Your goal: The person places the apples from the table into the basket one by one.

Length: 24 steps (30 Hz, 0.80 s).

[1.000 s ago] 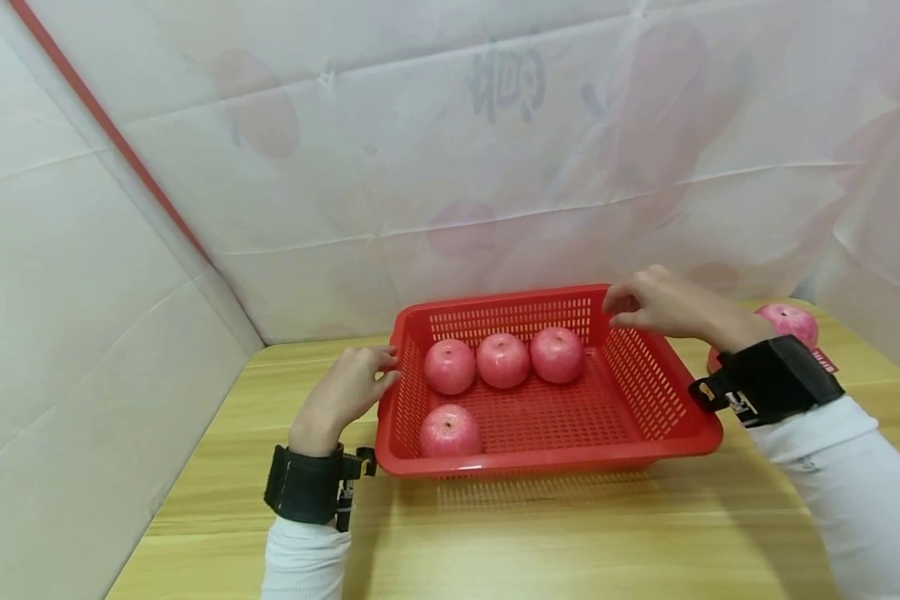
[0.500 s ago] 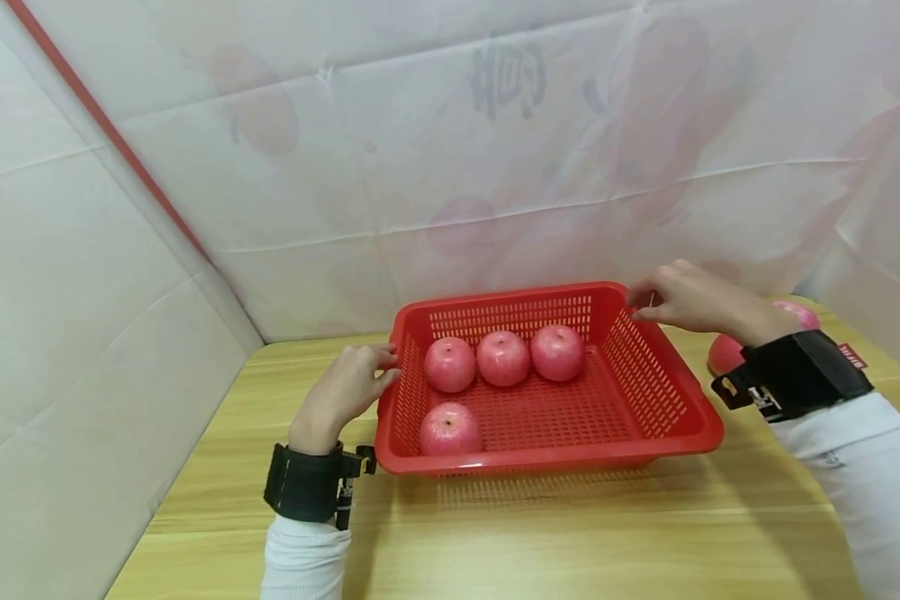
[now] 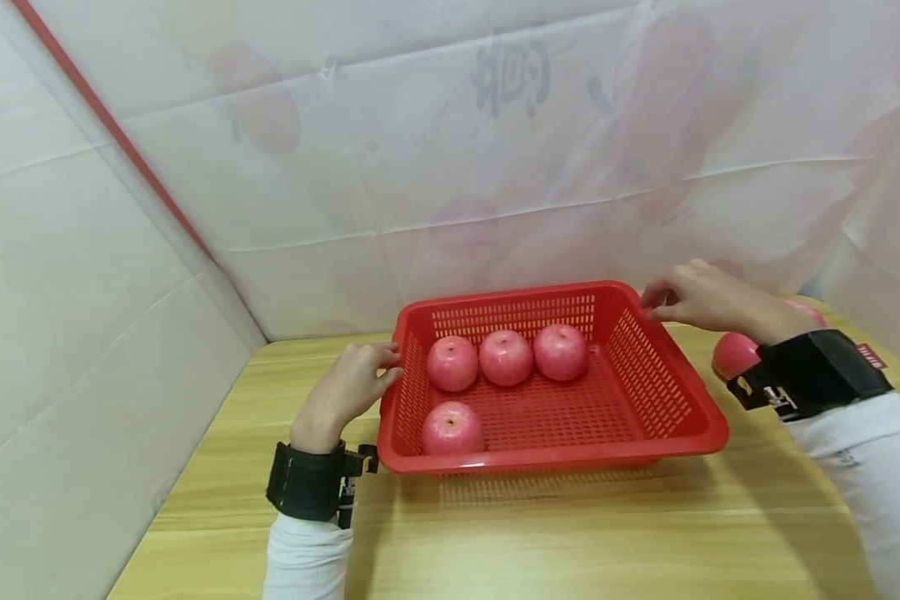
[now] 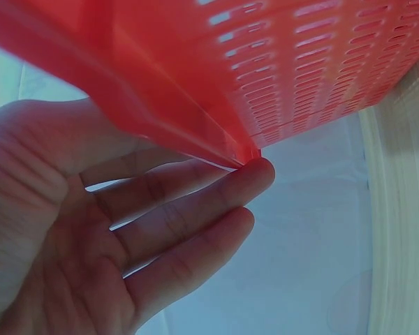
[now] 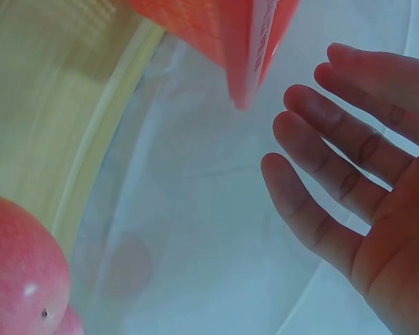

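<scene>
A red plastic basket [image 3: 555, 457] with slotted walls stands on the wooden table. Inside it, three apples, with one apple [image 3: 506, 358] in the middle, line the back; another apple [image 3: 452, 428] sits at the front left. My left hand [image 3: 348, 383] is at the basket's left rim; in the left wrist view its fingers [image 4: 188, 269] extend loosely under the rim, a fingertip meeting its edge. At the back right corner is my right hand [image 3: 708, 296]. Its fingers [image 5: 311, 209] spread in the right wrist view, apart from the basket's rim [image 5: 248, 70], holding nothing.
Beside my right wrist an apple [image 3: 735, 356] lies on the table, with another apple [image 3: 808, 313] partly hidden behind the forearm. A pale printed sheet [image 3: 435, 167] hangs behind the table [image 3: 495, 550], and another covers the left side.
My right hand has drawn back to the right, from over the basket's corner to just outside its rim. The left hand, basket and apples keep their places.
</scene>
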### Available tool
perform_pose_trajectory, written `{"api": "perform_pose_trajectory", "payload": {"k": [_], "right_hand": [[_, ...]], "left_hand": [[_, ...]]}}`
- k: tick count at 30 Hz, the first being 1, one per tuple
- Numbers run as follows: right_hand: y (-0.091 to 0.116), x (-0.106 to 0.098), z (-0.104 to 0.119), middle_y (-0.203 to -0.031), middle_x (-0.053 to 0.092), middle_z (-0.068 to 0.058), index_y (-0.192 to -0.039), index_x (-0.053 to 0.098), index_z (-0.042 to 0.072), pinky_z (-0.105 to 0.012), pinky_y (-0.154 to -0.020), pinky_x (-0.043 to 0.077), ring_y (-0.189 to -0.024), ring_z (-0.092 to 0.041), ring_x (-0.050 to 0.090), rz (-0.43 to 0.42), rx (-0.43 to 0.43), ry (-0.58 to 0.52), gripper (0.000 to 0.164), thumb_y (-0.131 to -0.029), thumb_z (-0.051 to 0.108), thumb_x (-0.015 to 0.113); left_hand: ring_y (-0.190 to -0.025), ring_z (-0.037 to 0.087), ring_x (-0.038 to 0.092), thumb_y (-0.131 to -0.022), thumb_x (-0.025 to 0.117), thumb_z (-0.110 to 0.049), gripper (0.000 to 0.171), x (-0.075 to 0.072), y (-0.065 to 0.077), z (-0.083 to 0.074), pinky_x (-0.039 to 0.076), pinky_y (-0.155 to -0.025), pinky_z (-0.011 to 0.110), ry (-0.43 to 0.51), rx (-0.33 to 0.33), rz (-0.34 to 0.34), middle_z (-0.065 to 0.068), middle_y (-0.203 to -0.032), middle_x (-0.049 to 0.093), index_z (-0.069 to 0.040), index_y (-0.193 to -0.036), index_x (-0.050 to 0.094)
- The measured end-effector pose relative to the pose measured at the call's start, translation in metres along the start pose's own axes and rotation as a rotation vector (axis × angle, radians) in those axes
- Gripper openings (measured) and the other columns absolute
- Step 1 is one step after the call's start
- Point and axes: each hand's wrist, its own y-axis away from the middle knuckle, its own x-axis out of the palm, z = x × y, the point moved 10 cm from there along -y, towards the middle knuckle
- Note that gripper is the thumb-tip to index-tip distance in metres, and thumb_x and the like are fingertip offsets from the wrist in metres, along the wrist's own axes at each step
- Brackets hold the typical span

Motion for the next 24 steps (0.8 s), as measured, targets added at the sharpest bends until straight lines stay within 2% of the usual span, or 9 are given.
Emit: {"api": "perform_pose_trajectory", "payload": {"k": [14,24], "right_hand": [[0.013,-0.009,-0.026,-0.076,0.065,-0.001,-0.081,0.067,0.010,-0.037,-0.062,0.051,-0.070,-0.016,0.057,-0.010,0.043,0.029,0.008,-0.074,0.007,0.069],[0.023,0.001,-0.049,-0.077,0.063,-0.001,-0.080,0.066,0.010,-0.037,-0.061,0.050,-0.070,-0.017,0.056,0.012,0.069,0.035,0.008,-0.073,0.007,0.069]], "left_hand": [[-0.091,0.022,0.059,-0.083,0.063,-0.009,0.022,0.001,0.001,0.002,0.053,-0.072,0.035,0.007,-0.016,0.008,0.018,-0.114,0.059,-0.001,-0.103,0.066],[-0.087,0.019,0.060,-0.082,0.063,-0.008,0.020,0.000,0.001,0.001,0.054,-0.070,0.033,0.013,-0.019,0.006,0.017,-0.110,0.061,-0.002,-0.101,0.067]]}}
